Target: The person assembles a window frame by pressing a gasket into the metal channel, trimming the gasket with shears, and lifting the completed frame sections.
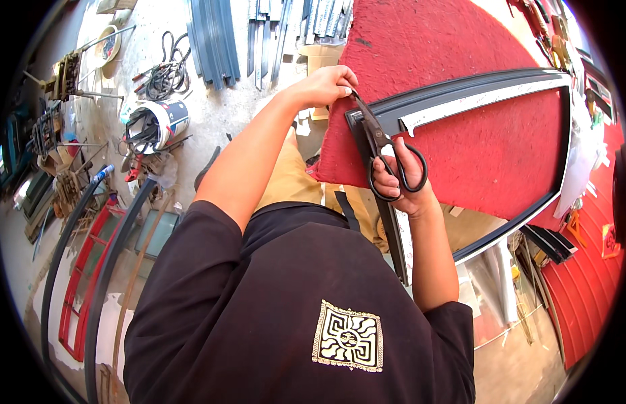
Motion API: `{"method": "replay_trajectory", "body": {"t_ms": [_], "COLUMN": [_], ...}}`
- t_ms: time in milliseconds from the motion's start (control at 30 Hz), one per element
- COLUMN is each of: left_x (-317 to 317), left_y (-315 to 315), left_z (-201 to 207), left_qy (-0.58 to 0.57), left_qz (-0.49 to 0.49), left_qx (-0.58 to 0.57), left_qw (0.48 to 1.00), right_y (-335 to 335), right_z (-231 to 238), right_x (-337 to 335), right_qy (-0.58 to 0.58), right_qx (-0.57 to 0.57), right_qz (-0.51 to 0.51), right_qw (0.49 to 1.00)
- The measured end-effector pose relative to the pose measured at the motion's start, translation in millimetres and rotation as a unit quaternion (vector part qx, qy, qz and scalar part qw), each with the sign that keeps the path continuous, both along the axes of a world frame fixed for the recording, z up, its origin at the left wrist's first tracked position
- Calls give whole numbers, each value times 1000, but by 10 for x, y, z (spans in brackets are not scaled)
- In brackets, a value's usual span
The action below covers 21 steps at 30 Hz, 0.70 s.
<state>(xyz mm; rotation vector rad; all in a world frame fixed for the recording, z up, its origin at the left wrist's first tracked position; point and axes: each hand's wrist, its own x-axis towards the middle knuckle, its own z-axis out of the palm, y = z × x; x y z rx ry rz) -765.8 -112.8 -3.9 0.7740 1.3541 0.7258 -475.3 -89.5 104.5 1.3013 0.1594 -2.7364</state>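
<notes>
A pair of black scissors [376, 132] is in my right hand [409, 178], with fingers through the handle loops. The blades point up and to the left, over the corner of a dark grey metal window frame [454, 94] with white film along its inner side. My left hand [325, 86] is closed in a pinch right by the scissor tips. What lies between those fingertips is too small to make out. The frame rests on a table covered in red cloth [421, 40], and its near part sticks out past the cloth edge.
Dark metal profiles [213, 44] lie on the floor at the far left. A white bucket [170, 120] with dark pieces stands at left, near a coiled black cable [168, 77]. Long curved dark bars [114, 269] and a red frame [77, 296] are at lower left. Red corrugated sheeting [582, 296] lies right.
</notes>
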Motion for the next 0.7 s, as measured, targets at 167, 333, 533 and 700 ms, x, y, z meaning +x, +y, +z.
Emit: {"method": "replay_trajectory", "body": {"t_ms": [167,333,533,700], "left_x": [-31,-16,-24,-34], "left_y": [-1,-2,-80,-117], "left_z": [-43,-34,-140,-141], "left_qy": [-5,-14,-50,-74], "left_qz": [-8,-2,2,-3], "left_qx": [-3,-12,19,19], "left_qw": [1000,1000,999,997], "right_y": [-4,-21,-48,-81], "right_z": [-6,-70,-74,-41], "right_x": [-8,5,-17,-65], "right_qy": [20,51,4,-41], "right_qx": [-34,-65,19,81], "right_qz": [-20,-46,13,56], "right_qw": [999,995,1000,994]}}
